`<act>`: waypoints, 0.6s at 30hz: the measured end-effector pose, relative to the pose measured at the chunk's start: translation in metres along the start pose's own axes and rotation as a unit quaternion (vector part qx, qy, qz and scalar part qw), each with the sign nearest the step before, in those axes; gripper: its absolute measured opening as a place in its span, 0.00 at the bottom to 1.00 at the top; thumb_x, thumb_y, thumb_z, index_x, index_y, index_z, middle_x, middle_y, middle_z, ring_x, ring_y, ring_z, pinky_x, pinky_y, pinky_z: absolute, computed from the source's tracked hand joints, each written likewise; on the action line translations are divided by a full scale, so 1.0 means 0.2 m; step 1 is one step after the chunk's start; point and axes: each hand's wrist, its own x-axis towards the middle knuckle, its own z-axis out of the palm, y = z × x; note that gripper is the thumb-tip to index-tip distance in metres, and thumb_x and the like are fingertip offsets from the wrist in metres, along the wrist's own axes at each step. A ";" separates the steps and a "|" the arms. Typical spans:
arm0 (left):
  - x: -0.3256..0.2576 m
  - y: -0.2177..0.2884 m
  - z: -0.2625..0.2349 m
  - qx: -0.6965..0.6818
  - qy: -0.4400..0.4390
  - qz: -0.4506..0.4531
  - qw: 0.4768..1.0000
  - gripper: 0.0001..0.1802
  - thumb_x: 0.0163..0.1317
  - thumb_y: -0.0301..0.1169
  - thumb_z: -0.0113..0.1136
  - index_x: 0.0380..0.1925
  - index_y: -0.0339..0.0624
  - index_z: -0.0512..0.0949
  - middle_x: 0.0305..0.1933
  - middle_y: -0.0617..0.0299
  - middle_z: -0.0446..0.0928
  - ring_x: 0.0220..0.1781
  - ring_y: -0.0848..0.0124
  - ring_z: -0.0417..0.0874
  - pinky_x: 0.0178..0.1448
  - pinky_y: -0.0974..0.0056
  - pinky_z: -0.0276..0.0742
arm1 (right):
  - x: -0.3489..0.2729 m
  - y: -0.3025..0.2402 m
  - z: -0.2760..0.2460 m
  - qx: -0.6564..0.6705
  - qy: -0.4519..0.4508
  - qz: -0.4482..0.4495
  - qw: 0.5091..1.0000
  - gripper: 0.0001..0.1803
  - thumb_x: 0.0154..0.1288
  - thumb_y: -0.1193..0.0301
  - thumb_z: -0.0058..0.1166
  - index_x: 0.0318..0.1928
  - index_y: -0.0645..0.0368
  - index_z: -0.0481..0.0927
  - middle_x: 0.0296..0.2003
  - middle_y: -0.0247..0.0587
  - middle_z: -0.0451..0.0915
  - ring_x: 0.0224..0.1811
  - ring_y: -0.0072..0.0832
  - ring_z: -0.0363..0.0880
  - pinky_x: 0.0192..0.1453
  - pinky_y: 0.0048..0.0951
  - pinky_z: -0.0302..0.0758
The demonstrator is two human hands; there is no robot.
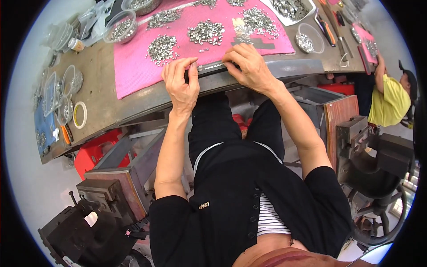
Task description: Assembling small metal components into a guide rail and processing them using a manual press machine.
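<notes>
At the near edge of the workbench, my left hand (181, 82) and my right hand (250, 66) are closed on the two ends of a narrow dark bar (211, 68). A row of small shiny pieces shows along its top between the hands. My fingers hide both ends. Just beyond it, a few thin metal pieces (203, 50) lie on the pink mat (129, 80). Small silvery metal parts stand in heaps on the mat, one heap (162, 49) beyond my left hand and another (206, 32) farther in the middle. Flat grey strips (260, 44) lie beyond my right hand.
Clear tubs of parts stand left (121, 27) and right (307, 39), near a white tray (291, 10). Orange-handled pliers (328, 33) and a tape roll (80, 115) lie on the bench. Heavy machines (89, 222) flank me. A person in yellow (390, 104) works at the right.
</notes>
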 end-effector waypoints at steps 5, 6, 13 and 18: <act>-0.01 0.00 0.00 -0.019 -0.001 -0.029 0.999 0.07 0.63 0.25 0.65 0.40 0.44 0.84 0.40 0.61 0.82 0.44 0.62 0.80 0.55 0.58 0.70 | -0.02 0.00 0.02 0.007 0.007 0.012 1.000 0.11 0.55 0.79 0.65 0.39 0.58 0.79 0.38 0.38 0.79 0.41 0.37 0.77 0.47 0.35 0.71; -0.01 0.00 0.00 -0.019 0.000 -0.029 0.999 0.07 0.63 0.25 0.65 0.40 0.44 0.84 0.40 0.61 0.82 0.44 0.62 0.80 0.55 0.58 0.70 | -0.02 0.00 0.02 0.007 0.004 0.009 1.000 0.11 0.55 0.79 0.65 0.39 0.58 0.80 0.38 0.37 0.79 0.41 0.37 0.77 0.47 0.35 0.71; 0.00 0.00 0.00 -0.011 0.005 -0.010 1.000 0.06 0.64 0.25 0.65 0.41 0.43 0.84 0.38 0.60 0.82 0.42 0.63 0.81 0.54 0.60 0.71 | 0.01 -0.02 -0.05 0.045 0.033 0.015 0.998 0.07 0.61 0.74 0.64 0.38 0.58 0.80 0.38 0.36 0.80 0.43 0.33 0.79 0.49 0.33 0.73; 0.01 0.02 0.02 -0.020 0.000 -0.017 1.000 0.07 0.63 0.24 0.65 0.40 0.43 0.84 0.39 0.59 0.82 0.43 0.61 0.80 0.54 0.58 0.71 | 0.10 -0.38 -0.55 0.536 0.066 0.069 0.839 0.11 0.62 0.69 0.66 0.27 0.59 0.79 0.22 0.34 0.76 0.25 0.30 0.75 0.45 0.32 0.77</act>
